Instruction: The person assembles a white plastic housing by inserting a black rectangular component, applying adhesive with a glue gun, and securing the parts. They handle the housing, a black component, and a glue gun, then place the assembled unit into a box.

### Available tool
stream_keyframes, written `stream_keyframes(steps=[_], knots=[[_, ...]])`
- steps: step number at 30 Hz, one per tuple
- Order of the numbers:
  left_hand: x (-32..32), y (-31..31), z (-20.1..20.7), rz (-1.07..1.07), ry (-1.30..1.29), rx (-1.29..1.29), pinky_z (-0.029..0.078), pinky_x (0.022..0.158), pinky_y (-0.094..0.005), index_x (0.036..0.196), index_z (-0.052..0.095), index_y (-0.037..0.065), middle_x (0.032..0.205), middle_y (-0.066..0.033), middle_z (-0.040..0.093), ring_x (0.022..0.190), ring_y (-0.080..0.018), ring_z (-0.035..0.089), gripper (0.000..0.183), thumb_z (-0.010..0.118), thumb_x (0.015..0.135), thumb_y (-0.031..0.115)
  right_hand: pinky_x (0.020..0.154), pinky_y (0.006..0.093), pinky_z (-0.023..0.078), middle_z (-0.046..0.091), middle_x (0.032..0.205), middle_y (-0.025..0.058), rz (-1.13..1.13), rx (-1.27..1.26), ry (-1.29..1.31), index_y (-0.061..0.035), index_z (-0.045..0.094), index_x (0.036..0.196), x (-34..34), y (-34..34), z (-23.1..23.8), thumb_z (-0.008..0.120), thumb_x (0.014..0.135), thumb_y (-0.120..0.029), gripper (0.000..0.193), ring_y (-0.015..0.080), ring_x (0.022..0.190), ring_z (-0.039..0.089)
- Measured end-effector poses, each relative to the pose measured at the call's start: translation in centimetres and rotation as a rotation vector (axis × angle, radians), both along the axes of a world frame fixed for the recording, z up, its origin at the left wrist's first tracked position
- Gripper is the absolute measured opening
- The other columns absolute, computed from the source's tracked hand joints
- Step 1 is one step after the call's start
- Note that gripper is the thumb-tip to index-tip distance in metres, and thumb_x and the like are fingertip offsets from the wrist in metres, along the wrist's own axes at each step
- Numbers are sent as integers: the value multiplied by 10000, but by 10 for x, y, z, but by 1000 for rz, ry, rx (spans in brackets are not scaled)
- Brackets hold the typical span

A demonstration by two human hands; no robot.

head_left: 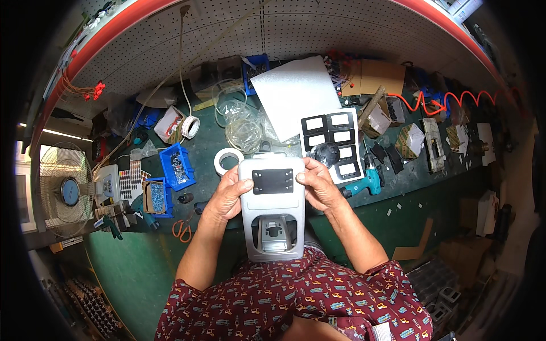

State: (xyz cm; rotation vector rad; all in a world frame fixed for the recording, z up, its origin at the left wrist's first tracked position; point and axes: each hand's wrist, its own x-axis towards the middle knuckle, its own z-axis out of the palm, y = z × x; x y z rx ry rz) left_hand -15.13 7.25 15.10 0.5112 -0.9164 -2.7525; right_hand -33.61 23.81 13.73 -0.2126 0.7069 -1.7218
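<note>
A grey housing (pixel 273 206) is upright in front of my chest, over the near edge of the bench. Near its top is a black rectangular panel (pixel 273 182) with small holes or screws along its sides. Through the rounded opening lower down, a silvery metal bracket (pixel 274 234) is visible. My left hand (pixel 229 193) grips the upper left edge, thumb on the front face. On the opposite edge, my right hand (pixel 319 184) holds on the same way. Fingers behind the housing are partly hidden.
Around the green bench lie a white tape roll (pixel 219 162), a teal cordless drill (pixel 371 177), a sheet of black frames (pixel 314 132), a white foam sheet (pixel 296 94), blue parts bins (pixel 185 181) and orange-handled scissors (pixel 182 230). A fan (pixel 69 190) stands at left.
</note>
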Motion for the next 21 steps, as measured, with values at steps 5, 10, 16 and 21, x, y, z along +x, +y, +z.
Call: stream_keyframes(steps=[5, 10, 16, 21], knots=[[-1, -1, -1, -5, -2, 0, 509, 1021, -374, 1373, 479, -42, 1264, -147, 628, 1154, -221, 624, 675, 796, 833, 210, 915, 363, 584, 694, 1103, 133, 7, 19, 1, 16, 606, 1172, -1, -1, 1, 716, 866, -45, 331, 207, 1004, 694], [-1, -2, -2, -9, 8, 11, 511, 1019, -369, 1375, 476, -45, 1269, -147, 625, 1157, -220, 623, 675, 792, 840, 221, 895, 347, 589, 700, 1088, 127, 5, 22, 9, 11, 615, 1169, -2, -1, -1, 735, 859, -61, 340, 197, 990, 697], [-2, -1, 0, -15, 6, 17, 511, 1019, -370, 1386, 456, -48, 1281, -154, 616, 1162, -224, 621, 678, 780, 851, 215, 889, 334, 587, 702, 1079, 122, 1, 32, 12, 14, 616, 1163, -2, -2, 4, 741, 857, -66, 339, 187, 979, 697], [0, -2, -4, -4, -5, 26, 506, 1027, -377, 1392, 441, -53, 1290, -165, 609, 1173, -232, 618, 684, 775, 855, 207, 901, 342, 584, 700, 1086, 125, 7, 28, 19, 16, 612, 1167, -3, -1, 1, 729, 863, -53, 332, 192, 990, 694]])
